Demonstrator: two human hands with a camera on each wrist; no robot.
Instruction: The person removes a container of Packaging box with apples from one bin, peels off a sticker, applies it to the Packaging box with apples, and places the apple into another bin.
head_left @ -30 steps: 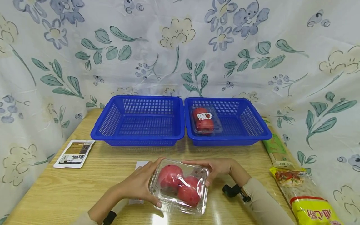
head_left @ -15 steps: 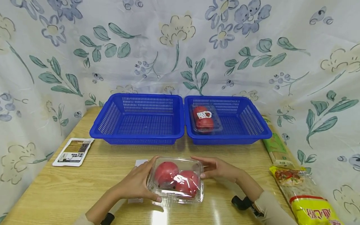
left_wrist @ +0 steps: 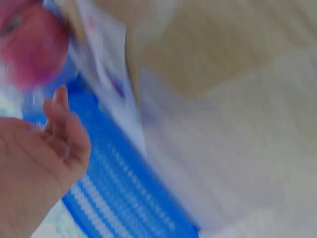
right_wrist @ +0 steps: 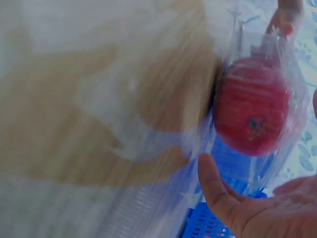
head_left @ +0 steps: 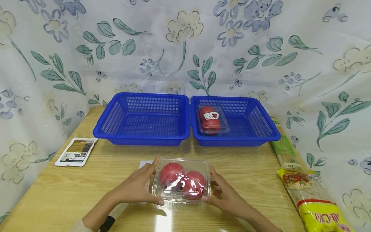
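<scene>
A clear plastic clamshell box of tomatoes [head_left: 183, 162], with two red tomatoes inside, is held between both hands in the head view. My left hand [head_left: 136, 185] grips its left end, thumb at the near corner and fingers at the far corner. The right hand [head_left: 229, 196] holds the right end the same way, its thumb at the near right corner. In the right wrist view, a tomato [right_wrist: 251, 106] shows through the clear plastic, close to the right hand [right_wrist: 267, 208]. The left wrist view is blurred; the left hand [left_wrist: 44, 158] shows beside a tomato [left_wrist: 37, 47].
Behind stand two blue baskets: the left basket [head_left: 142, 140] and the right basket [head_left: 232, 141], which contains another tomato box [head_left: 211, 120]. A white pouch [head_left: 76, 152] lies left. At right lie a green packet [head_left: 285, 149] and a yellow-ended noodle bag [head_left: 316, 199]. White paper [head_left: 145, 163] lies near the left hand.
The tomato box has turned from slanted to nearly square with the table and shifted slightly away from me. The right hand has moved from its far right corner to around its right end.
</scene>
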